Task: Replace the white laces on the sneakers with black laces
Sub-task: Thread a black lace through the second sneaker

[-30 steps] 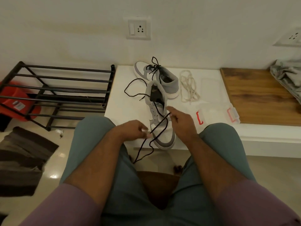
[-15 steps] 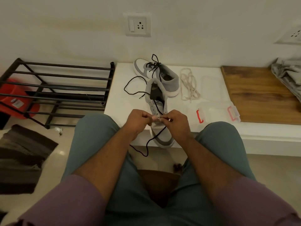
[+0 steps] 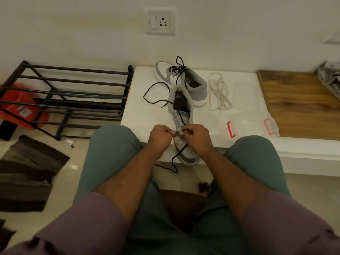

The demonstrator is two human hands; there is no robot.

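Near sneaker: the grey-and-white sneaker [image 3: 184, 150] lies lengthwise on the white ledge [image 3: 139, 111], toe overhanging its front edge.
Left hand [image 3: 159, 138]: fingers curled, pinching the black lace [image 3: 176, 159] at the lower eyelets.
Right hand [image 3: 196, 138]: fingers curled, pinching the same lace; the hands nearly touch.
Lace ends: one hangs past the ledge front, one loops on the ledge to the left.
Far sneaker: the black-laced grey sneaker [image 3: 195, 87] touches the near one's heel.
White laces: a loose cream bundle [image 3: 219, 92], just right of the far sneaker.
Open room: bare ledge between bundle and clear plastic box with red clips [image 3: 252, 126].

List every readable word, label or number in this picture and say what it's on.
"elarre": partial print on the tongue label of the near sneaker; the start is cut off.
Mark inside the far sneaker: too small to read.
Sticker on the red tub: blurred, unreadable.
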